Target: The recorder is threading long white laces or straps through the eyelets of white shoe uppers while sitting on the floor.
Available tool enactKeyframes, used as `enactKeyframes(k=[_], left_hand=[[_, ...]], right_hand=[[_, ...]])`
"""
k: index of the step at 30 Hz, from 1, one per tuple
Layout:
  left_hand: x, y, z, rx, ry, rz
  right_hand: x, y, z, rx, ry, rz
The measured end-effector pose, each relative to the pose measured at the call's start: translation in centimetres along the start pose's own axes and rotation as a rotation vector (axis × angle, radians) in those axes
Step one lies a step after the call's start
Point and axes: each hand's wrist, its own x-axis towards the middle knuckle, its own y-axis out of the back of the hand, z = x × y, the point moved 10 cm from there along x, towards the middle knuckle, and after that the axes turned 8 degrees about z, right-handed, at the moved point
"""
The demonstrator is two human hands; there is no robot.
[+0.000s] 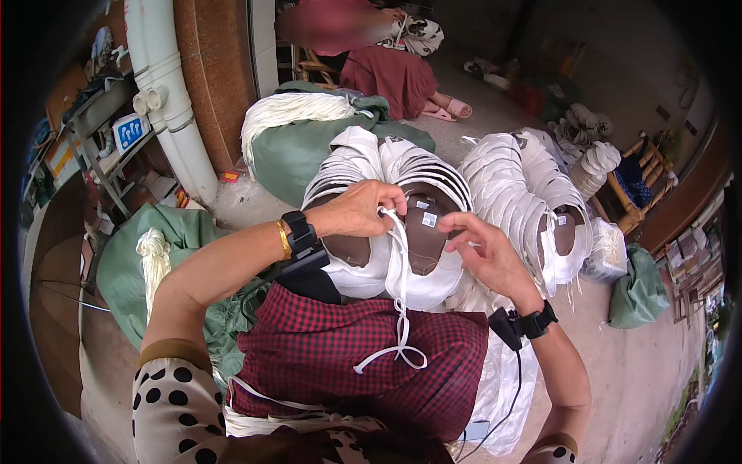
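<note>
My left hand (357, 209) pinches a white shoelace (403, 305) above the nearest white shoe uppers (363, 272). From those fingers the lace hangs down and ends in a loose curl over the red-and-black checked cloth (325, 340) on my lap. To the right, my right hand (488, 249) is raised beside the same uppers, fingers bent and apart, with nothing visible in them. The uppers are nested in two long rows with brown insides, and small white labels (425, 215) lie on the right one. Part of the lace's upper end is hidden by my left fingers.
More nested white uppers (533, 185) lie to the right. Green sacks (297, 151) with bundles of white laces (297, 112) stand ahead and at left. A white pipe (171, 93) rises at the left. Beyond, another person in a dark red skirt (386, 81) sits. A black cable (516, 387) hangs from my right wrist.
</note>
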Motion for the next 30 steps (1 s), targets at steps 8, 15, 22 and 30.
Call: enactKeyframes(k=[8, 15, 22, 30], left_hand=[[-0.6, 4.1, -0.5, 0.016, 0.006, -0.013], [-7.2, 10.4, -11.8, 0.406, 0.29, 0.014], [-7.7, 7.6, -7.1, 0.314, -0.179, 0.186], [-5.8, 5.1, -3.5, -0.005, 0.042, -0.178]], right_hand=[[8.4, -5.3, 6.1, -0.288, 0.095, -0.189], [-3.2, 4.3, 9.6, 0.495, -0.235, 0.19], [-7.6, 6.1, 6.5, 0.219, -0.323, 0.273], [-3.1, 6.0, 2.3, -0.161, -0.161, 0.34]])
